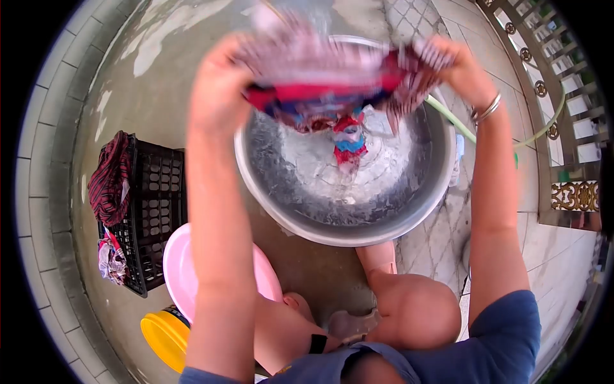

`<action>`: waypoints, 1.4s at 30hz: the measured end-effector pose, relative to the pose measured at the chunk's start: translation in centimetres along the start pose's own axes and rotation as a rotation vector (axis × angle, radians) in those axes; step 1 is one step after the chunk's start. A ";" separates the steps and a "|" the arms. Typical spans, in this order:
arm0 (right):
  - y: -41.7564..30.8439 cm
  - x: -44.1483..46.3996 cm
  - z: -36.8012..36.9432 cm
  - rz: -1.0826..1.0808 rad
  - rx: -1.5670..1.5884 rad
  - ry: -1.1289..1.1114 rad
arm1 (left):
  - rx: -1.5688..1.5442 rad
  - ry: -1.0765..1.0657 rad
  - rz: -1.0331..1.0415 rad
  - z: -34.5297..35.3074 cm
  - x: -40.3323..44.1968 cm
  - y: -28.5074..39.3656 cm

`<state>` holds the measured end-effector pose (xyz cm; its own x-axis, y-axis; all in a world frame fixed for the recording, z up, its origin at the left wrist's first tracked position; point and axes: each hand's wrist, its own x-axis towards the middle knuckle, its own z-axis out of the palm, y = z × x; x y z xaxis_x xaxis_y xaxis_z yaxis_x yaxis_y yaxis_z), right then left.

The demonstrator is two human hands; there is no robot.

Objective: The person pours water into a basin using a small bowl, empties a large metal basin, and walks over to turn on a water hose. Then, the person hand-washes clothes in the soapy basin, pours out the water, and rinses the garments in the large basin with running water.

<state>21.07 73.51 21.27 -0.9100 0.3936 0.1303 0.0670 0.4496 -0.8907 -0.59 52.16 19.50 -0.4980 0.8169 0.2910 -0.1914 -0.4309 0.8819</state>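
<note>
A wet patterned cloth (326,77) in pink, red and dark blue is stretched above a large metal basin (288,221), blurred by motion. My left hand (220,80) grips its left end, and my right hand (462,70), with a bangle at the wrist, grips its right end. Both hands are raised over the far part of the basin. Below the cloth's middle hangs a red and blue piece (350,144), close over the water (307,166); whether it is part of the same cloth I cannot tell.
At the left a black crate (157,198) has striped cloth (112,182) over its edge. A pink basin (179,265) and a yellow bucket (163,339) stand near my legs. A green hose (457,121) runs from the basin toward a metal railing (543,96) at the right.
</note>
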 end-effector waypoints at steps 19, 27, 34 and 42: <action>15.3 -9.6 17.5 0.374 -0.696 -0.744 | 0.780 -0.776 -0.931 -0.7 -13.5 -21.0; 6.3 -7.5 19.0 0.244 -0.350 -0.507 | 0.372 -0.650 -0.879 -2.1 -6.5 -9.9; -2.9 -2.1 14.7 0.162 0.568 -0.061 | 0.198 -0.228 -0.591 -4.9 -11.2 -13.7; -6.9 2.7 10.6 0.037 1.115 0.490 | 0.222 0.046 -0.750 -4.8 -8.5 -15.3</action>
<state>13.81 62.93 23.13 -0.6479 0.7610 0.0332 -0.5182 -0.4084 -0.7514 2.50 49.94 1.71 -0.3381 0.8408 -0.4228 -0.3189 0.3203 0.8920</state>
